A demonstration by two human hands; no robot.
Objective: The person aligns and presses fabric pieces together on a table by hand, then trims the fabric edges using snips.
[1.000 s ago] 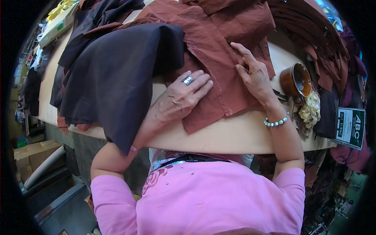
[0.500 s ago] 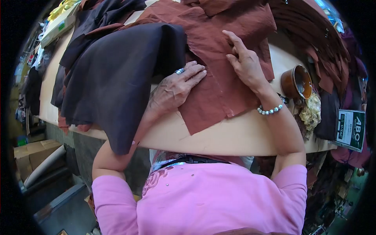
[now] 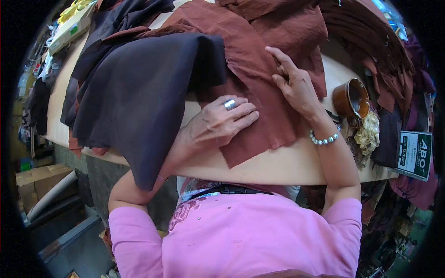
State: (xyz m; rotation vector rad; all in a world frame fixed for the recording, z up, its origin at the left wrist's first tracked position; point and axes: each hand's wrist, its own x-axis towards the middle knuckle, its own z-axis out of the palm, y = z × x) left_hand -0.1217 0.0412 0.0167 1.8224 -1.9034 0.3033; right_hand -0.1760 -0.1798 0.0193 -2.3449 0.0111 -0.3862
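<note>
A reddish-brown cloth (image 3: 259, 106) lies across the table in front of me, its lower corner near the table's front edge. My left hand (image 3: 225, 120), with a ring on one finger, is closed on the cloth's left part; the fingers are bent together and the thumb is hidden. On the right side of the same cloth rests my right hand (image 3: 296, 88), index finger and thumb stretched out, the other fingers partly curled. A dark, nearly black cloth (image 3: 134, 92) drapes over my left forearm and hangs past the table edge.
At the right stand a brown glazed pot (image 3: 345, 99) and a pale, crumpled clump (image 3: 368, 134). A green-and-white ABC package (image 3: 415, 155) sits at the right edge. More brown cloth (image 3: 371, 32) is heaped at the back right. A cardboard box (image 3: 44, 183) is below left.
My left hand has moved down and right, its fingers now more bent. The reddish-brown cloth's lower corner has shifted toward me. My right hand has moved slightly down and right.
</note>
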